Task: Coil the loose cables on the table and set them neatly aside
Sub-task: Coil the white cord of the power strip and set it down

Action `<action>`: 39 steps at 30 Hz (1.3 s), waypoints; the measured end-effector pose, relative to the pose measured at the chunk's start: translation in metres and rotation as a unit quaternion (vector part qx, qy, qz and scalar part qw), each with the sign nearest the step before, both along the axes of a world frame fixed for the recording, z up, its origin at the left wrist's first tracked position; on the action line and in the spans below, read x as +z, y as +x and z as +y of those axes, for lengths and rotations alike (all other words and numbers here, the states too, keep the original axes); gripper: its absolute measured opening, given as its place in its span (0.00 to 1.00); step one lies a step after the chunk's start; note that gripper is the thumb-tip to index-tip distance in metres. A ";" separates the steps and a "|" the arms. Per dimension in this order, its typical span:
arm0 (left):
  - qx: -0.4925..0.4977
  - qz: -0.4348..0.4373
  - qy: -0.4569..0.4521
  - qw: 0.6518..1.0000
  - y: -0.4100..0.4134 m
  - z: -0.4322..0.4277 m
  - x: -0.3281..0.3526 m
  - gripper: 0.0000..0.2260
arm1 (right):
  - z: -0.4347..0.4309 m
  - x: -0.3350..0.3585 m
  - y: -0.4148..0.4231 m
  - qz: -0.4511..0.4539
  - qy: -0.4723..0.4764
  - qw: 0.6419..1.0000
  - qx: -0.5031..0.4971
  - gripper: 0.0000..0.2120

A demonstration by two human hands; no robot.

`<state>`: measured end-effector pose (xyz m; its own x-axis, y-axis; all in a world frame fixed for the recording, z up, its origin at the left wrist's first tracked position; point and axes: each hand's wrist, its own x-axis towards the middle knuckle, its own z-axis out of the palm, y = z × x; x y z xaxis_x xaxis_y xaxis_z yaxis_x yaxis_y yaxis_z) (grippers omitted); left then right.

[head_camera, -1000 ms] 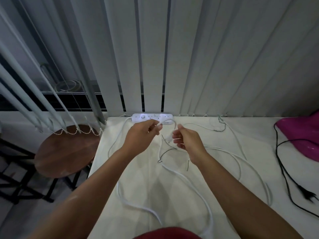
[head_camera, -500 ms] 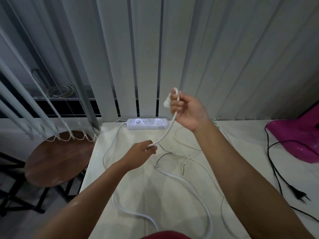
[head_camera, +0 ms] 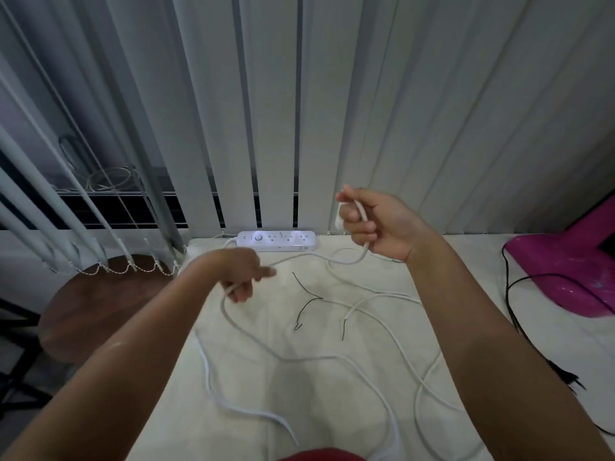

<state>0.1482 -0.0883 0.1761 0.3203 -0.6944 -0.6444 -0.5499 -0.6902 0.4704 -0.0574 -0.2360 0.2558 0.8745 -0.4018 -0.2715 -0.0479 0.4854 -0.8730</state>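
Note:
A long white cable (head_camera: pixel 299 359) sprawls in loose loops over the cream table (head_camera: pixel 266 404). My right hand (head_camera: pixel 382 224) is raised above the table's far side, shut on the cable's end near its small plug. The cable sags from there across to my left hand (head_camera: pixel 243 271), which is blurred and closed around it lower down at the left. A thinner white cable (head_camera: pixel 392 331) and two thin dark wires (head_camera: pixel 306 304) lie between and in front of my hands.
A white power strip (head_camera: pixel 276 240) lies at the table's far edge under vertical blinds (head_camera: pixel 366 111). A black cord with plug (head_camera: pixel 519 331) and a pink object (head_camera: pixel 572 271) are at the right. A round wooden stool (head_camera: pixel 100 304) stands off the left edge.
My right hand has come down and moved right with the cable end. My left hand has slid left along the cable, so a longer stretch hangs between them.

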 end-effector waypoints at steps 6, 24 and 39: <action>0.146 0.131 -0.265 0.944 -0.045 -0.016 0.062 0.12 | 0.017 -0.045 -0.003 0.148 -0.044 0.988 -0.021 0.10; 0.140 0.117 -0.412 0.893 -0.110 0.026 0.033 0.13 | -0.018 -0.075 -0.022 -0.078 0.261 0.951 -0.143 0.14; 0.036 0.220 -0.218 0.950 -0.154 0.030 0.005 0.18 | 0.003 -0.062 -0.024 -0.104 0.441 0.891 -0.008 0.11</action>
<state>-0.0057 -0.0582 0.1814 0.1439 -0.9120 -0.3840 -0.1926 -0.4065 0.8931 -0.0818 -0.2334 0.1938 0.9391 -0.1248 -0.3200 0.0832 0.9866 -0.1406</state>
